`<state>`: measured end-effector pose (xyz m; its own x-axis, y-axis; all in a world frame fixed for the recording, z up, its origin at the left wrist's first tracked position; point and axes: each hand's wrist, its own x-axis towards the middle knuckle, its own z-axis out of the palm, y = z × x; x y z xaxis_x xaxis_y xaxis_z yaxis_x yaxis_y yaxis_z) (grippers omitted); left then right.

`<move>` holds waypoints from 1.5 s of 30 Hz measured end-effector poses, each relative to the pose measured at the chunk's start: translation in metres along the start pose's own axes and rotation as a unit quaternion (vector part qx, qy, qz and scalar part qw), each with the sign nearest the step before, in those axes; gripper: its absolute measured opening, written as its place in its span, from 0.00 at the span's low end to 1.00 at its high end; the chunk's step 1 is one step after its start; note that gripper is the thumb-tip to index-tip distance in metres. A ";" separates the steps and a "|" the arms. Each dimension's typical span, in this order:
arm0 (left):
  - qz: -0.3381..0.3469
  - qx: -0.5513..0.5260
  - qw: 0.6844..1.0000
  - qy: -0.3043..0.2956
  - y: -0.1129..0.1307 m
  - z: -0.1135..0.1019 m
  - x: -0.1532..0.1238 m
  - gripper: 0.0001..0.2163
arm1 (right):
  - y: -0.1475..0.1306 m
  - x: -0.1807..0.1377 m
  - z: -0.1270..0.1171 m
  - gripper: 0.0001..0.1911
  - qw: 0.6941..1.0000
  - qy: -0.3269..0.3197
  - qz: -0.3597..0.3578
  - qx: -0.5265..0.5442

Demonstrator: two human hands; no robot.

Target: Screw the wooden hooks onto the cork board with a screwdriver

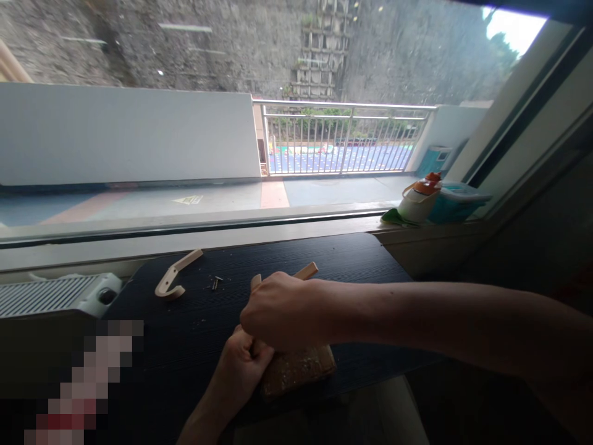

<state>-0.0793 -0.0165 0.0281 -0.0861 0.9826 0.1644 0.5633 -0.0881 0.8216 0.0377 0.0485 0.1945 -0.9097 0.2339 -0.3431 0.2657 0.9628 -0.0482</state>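
My right hand (278, 309) is a closed fist in the middle of the table, its palm side turned down. What its fingers hold is hidden. Just below and against it, my left hand (245, 352) is curled with its fingertips out of sight, seemingly around a pale wooden hook (308, 271). Only two ends of that hook stick out beyond my right fist. A brown block (301, 371) with a shiny surface lies under both hands. Farther left, another wooden hook (178, 275) with dark holes lies beside a few small screws (215, 283).
The dark table (324, 253) meets a window sill (287, 238). A white heater (55, 296) stands at its left edge. On the sill at right are a white bottle with an orange top (419, 201) and a teal box (458, 201). Small crumbs dot the table.
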 end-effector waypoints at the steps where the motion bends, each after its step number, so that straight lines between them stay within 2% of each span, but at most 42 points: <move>1: 0.004 0.002 1.000 -0.005 0.001 0.000 0.000 0.03 | 0.001 -0.002 -0.001 0.06 1.000 -0.005 -0.005 0.000; 7: 0.027 0.012 1.000 -0.009 0.002 0.002 0.002 0.02 | 0.006 -0.001 -0.001 0.06 1.000 -0.010 -0.002 0.008; 13: 0.047 0.007 0.999 -0.011 0.008 -0.001 0.004 0.03 | 0.008 -0.005 -0.004 0.06 0.999 -0.018 0.050 0.011; 17: 0.010 0.002 1.000 -0.013 0.009 -0.001 0.004 0.04 | 0.003 -0.007 -0.010 0.05 0.999 -0.023 0.009 -0.031; 22: -0.009 -0.003 1.000 -0.020 0.003 0.000 0.003 0.04 | 0.001 -0.004 -0.009 0.06 0.999 0.000 -0.023 -0.027; 28: -0.010 -0.005 1.000 -0.016 0.003 0.000 0.003 0.05 | 0.000 0.000 -0.004 0.06 1.000 -0.008 0.002 -0.018; 33: -0.008 -0.010 1.000 -0.005 0.002 0.000 0.004 0.04 | -0.005 -0.002 -0.010 0.05 0.999 -0.019 0.026 -0.029; 38: -0.016 -0.012 1.000 0.002 -0.002 0.003 0.002 0.10 | -0.014 -0.002 -0.016 0.05 0.998 -0.023 0.033 -0.040; 45: -0.013 -0.015 1.000 0.012 0.001 0.002 0.002 0.11 | -0.004 0.000 -0.011 0.06 1.000 -0.015 -0.008 -0.002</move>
<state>-0.0768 -0.0145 0.0282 -0.1211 0.9805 0.1550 0.5363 -0.0668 0.8414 0.0335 0.0462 0.2046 -0.9044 0.2139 -0.3693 0.2490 0.9672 -0.0496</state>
